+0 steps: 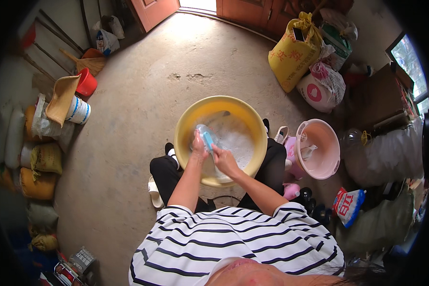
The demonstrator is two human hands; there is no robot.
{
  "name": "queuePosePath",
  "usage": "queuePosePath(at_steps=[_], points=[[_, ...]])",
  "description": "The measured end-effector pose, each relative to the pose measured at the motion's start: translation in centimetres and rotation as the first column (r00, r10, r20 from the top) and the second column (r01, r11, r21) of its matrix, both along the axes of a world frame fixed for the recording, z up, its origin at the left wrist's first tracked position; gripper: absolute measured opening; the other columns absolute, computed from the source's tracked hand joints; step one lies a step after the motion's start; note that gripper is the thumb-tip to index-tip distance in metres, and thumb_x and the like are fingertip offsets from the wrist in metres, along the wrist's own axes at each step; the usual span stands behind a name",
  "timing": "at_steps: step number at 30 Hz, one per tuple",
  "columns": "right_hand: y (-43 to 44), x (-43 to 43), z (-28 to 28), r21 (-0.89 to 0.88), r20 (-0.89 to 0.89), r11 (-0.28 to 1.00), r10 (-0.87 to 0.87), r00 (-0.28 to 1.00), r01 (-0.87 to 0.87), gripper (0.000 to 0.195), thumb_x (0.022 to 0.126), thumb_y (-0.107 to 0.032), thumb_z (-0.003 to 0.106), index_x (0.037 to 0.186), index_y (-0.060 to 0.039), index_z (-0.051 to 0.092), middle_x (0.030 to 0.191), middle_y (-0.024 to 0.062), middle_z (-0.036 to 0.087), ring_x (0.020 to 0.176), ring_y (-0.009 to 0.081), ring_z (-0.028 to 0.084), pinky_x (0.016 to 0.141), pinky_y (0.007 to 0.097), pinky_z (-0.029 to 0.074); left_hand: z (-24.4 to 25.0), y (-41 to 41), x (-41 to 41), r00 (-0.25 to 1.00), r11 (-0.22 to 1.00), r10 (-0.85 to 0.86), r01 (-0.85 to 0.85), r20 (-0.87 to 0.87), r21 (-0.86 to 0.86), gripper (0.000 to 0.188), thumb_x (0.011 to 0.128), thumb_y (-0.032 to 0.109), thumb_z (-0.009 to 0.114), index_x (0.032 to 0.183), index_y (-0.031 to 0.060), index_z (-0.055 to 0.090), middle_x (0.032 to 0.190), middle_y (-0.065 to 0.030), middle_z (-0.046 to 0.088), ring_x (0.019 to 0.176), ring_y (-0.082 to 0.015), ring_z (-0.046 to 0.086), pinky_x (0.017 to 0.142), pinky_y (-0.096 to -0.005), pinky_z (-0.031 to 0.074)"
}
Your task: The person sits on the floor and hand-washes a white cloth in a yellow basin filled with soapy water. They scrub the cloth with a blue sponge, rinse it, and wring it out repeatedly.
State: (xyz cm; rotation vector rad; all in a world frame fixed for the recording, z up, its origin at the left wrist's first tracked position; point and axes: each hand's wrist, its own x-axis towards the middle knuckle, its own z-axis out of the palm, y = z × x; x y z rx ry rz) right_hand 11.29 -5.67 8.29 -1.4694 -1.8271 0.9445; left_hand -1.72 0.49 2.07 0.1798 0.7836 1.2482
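Between my knees stands a yellow plastic basin (256,118) holding cloudy, sudsy water (237,144). My left hand (198,146) grips a pale, wet item (201,128) over the basin's left half; its shape suggests a shoe, but my hand and the brush cover much of it. In my right hand (224,159) is the handle of a light blue scrubbing brush (207,139), its head lying against that item. Near the basin's far wall, a dark-tipped thing (223,113) shows partly above the suds.
A pink basin (336,150) with a whitish thing inside stands at my right. Beyond it lies a detergent bag (348,206). Full sacks (289,57) stand far right. At left are a red bucket (87,82), a white bucket (79,110) and a broom (87,63).
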Motion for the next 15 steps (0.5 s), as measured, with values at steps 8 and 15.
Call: queuePosePath(at_steps=[8,15], points=[[-0.5,-0.2,-0.5,-0.030,-0.017,0.999,-0.016,1.000,0.016,0.034,0.090,-0.015,0.051,0.121,-0.0109,0.063,0.082,0.0273,0.063,0.075,0.0430,0.064,0.065,0.0487,0.050,-1.3,0.3,0.2,0.995,0.997,-0.030,0.036,0.098,-0.065,0.046,0.102,0.041,0.032,0.119,0.0049,0.056,0.106,-0.0151,0.065,0.101,-0.0306,0.062,0.089,-0.0463,0.052],[2.9,-1.2,-0.2,-0.040,0.078,0.999,-0.015,0.997,0.018,0.034,0.090,-0.013,0.052,0.122,-0.0129,0.063,0.083,0.0277,0.063,0.079,0.0454,0.064,0.066,0.0503,0.051,-1.3,-0.9,1.3,0.996,0.998,-0.037,0.041,0.083,-0.044,0.059,0.101,0.051,0.029,0.119,0.0006,0.054,0.111,-0.0178,0.064,0.103,-0.0333,0.062,0.091,-0.0479,0.051]])
